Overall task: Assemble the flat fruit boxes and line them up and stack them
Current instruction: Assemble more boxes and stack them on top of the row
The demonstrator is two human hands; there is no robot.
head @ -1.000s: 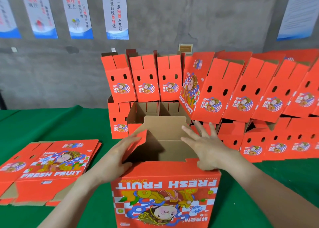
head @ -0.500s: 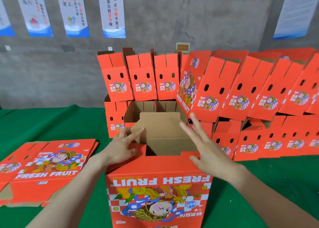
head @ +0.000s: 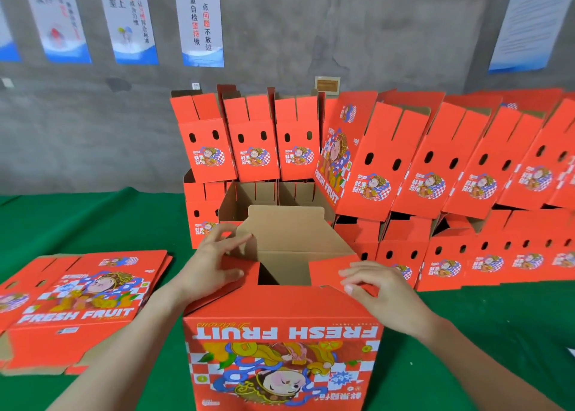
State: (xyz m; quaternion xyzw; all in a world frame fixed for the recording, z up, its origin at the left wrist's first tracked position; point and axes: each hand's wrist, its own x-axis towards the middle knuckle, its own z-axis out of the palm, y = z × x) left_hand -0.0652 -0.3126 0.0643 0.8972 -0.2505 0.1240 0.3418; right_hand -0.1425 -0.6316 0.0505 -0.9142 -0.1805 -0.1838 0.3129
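A red fruit box stands upside down in front of me on the green table, its "FRESH FRUIT" print inverted. Its far brown flap stands up. My left hand presses the left red side flap inward, fingers on its top edge. My right hand pinches the right red side flap, which is folded inward. A stack of flat red boxes lies at my left.
Assembled red boxes are lined up and stacked two high at the back centre. More of them lean and lie in rows to the right. Posters hang on the grey wall behind.
My right hand came down from above the box and took hold of the right side flap, folding it inward. My left hand pushed the left flap further down.
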